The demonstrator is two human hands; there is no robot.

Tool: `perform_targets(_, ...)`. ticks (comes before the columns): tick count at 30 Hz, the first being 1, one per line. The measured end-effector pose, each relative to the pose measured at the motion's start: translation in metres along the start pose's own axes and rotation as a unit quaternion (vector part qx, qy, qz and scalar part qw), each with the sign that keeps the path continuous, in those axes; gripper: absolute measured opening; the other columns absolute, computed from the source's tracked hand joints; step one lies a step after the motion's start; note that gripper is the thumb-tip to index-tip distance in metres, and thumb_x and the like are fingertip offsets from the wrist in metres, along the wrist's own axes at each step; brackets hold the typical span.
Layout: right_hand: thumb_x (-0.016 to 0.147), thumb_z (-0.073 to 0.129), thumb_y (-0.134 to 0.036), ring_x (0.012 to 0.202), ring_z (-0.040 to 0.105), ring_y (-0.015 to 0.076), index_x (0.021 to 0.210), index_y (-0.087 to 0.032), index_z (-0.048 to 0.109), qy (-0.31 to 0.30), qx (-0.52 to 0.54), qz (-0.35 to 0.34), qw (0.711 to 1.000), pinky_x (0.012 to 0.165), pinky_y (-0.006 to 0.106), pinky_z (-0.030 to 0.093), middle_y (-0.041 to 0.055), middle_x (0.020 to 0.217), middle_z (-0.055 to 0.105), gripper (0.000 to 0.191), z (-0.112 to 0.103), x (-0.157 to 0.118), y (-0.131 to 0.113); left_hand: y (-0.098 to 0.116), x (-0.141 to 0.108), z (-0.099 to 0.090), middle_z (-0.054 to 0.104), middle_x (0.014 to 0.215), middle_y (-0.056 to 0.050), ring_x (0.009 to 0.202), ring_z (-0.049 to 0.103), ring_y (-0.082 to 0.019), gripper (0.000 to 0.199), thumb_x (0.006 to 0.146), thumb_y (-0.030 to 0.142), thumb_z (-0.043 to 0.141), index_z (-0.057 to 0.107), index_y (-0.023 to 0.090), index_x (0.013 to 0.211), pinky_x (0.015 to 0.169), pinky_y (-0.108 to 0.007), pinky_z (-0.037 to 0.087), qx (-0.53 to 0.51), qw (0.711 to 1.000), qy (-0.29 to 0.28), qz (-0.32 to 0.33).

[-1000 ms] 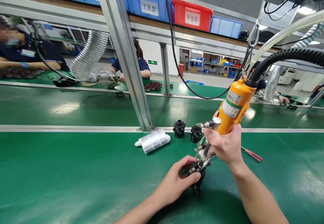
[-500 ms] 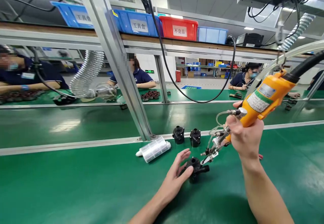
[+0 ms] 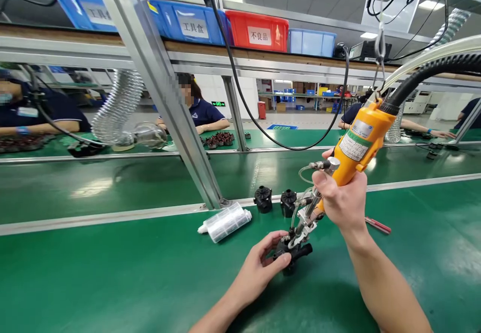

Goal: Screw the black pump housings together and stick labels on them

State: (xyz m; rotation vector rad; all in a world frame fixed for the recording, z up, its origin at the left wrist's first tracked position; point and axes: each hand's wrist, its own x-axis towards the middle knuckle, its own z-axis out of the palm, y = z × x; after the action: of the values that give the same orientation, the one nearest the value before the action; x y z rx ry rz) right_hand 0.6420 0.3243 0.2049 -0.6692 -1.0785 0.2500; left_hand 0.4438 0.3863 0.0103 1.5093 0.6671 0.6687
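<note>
Stretching across most of the view, the green surface (image 3: 131, 283) carried all the work, and a metal post (image 3: 161, 92) rose from the pale strip beyond it. Next in size came the orange power tool (image 3: 361, 142), hung from a hook and slanting down. The right hand (image 3: 343, 200) was closed firmly around its lower body, thumb beside a metal fitting. The left hand (image 3: 259, 265) was half open, curved about a black housing (image 3: 300, 253), fingers behind and thumb in front, keeping it on the surface near the middle. Farther back lay a clear plastic container (image 3: 228, 223), then a left spare housing (image 3: 263, 200) and a right spare housing (image 3: 288, 203), standing just apart. Smaller again, a red screwdriver (image 3: 378, 225) lay past the right wrist. Smallest was the tool's tip (image 3: 292, 244): half a second earlier it had been off to the housing's right side, and now it was down over the top, so work on the part had probably resumed; whether a screw sat beneath was hidden
</note>
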Motion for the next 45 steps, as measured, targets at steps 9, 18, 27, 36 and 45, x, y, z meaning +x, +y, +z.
perform_targets(9,0.075,0.089,-0.036,0.056,0.04,0.012,0.091,-0.019,0.054,-0.041,-0.027,0.05,0.998,0.043,0.02,0.037,-0.0031,0.071,0.049,0.042,0.015,-0.014,0.015,0.012,0.002,0.006,0.067,0.13,-0.007,0.129,0.057,-0.031,0.052,0.089,0.05,0.08,0.065,0.022,0.13,0.105,-0.035,0.052,0.0,1.0,-0.016,0.016)
perform_targets(18,0.074,0.09,-0.037,0.058,0.04,0.0119,0.09,-0.02,0.051,-0.046,-0.002,0.079,0.996,0.046,0.02,0.04,-0.0046,0.071,0.047,0.046,0.02,-0.021,0.027,0.011,0.003,0.003,0.067,0.132,-0.009,0.127,0.057,-0.031,0.059,0.087,0.051,0.082,0.063,0.021,0.133,0.106,-0.037,0.052,0.002,1.0,-0.004,0.006)
perform_targets(27,0.075,0.09,-0.032,0.051,0.044,0.0117,0.106,-0.017,0.057,0.018,0.0,0.014,1.0,0.047,0.021,0.044,-0.0054,0.066,0.052,0.048,-0.004,-0.005,0.013,0.007,-0.012,0.002,0.062,0.121,-0.005,0.115,0.059,-0.023,0.049,0.086,0.056,0.082,0.047,0.024,0.096,0.093,-0.029,0.051,-0.019,0.993,0.106,0.046)
perform_targets(36,0.08,0.085,-0.04,0.052,0.046,0.0112,0.101,-0.018,0.061,0.007,-0.038,-0.004,0.999,0.045,0.02,0.045,-0.0029,0.075,0.052,0.039,-0.006,-0.005,-0.009,0.008,-0.007,-0.001,0.064,0.119,-0.006,0.103,0.063,-0.02,0.071,0.085,0.048,0.087,0.036,0.029,0.13,0.085,-0.028,0.048,-0.105,0.994,-0.031,0.005)
perform_targets(45,0.076,0.086,-0.037,0.056,0.045,0.0114,0.1,-0.018,0.06,-0.015,-0.022,0.035,0.999,0.046,0.02,0.043,-0.0017,0.078,0.054,0.04,0.008,-0.008,-0.004,0.012,-0.007,0.001,0.064,0.13,-0.009,0.124,0.061,-0.028,0.088,0.082,0.045,0.088,0.037,0.027,0.153,0.094,-0.032,0.051,-0.077,0.997,-0.025,-0.02)
